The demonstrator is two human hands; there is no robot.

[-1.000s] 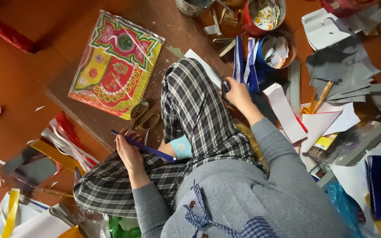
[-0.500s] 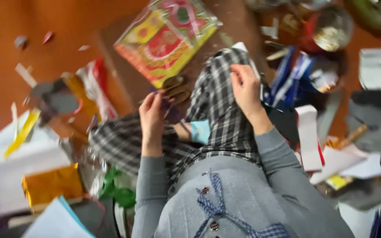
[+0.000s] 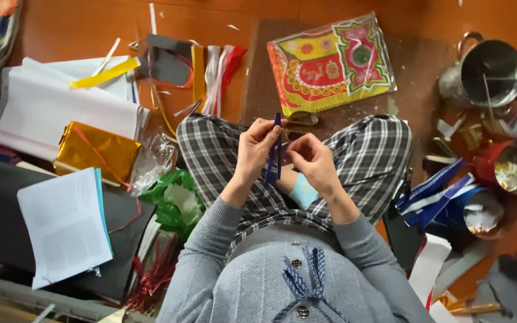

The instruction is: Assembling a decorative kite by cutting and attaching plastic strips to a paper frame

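Note:
I sit cross-legged on the floor in plaid trousers. My left hand [image 3: 252, 157] pinches a narrow dark blue strip [image 3: 275, 154] and holds it upright over my lap. My right hand [image 3: 313, 162] meets it from the right, fingertips on the same strip near its upper half. Just beyond my hands a colourful printed paper packet [image 3: 330, 63] lies on a brown board [image 3: 258, 78].
Left of me lie a white paper stack [image 3: 55, 104], a gold foil pack [image 3: 94, 151], an open booklet [image 3: 64, 224] and green foil [image 3: 175, 203]. On the right stand a metal pot [image 3: 489, 69], small bowls [image 3: 510, 167] and several blue-white strips [image 3: 432, 191]. Paper scraps litter the floor.
My right hand came in from the far right to join the left over my lap. The blue strip went from lying slantwise to upright between both hands. The view swung around.

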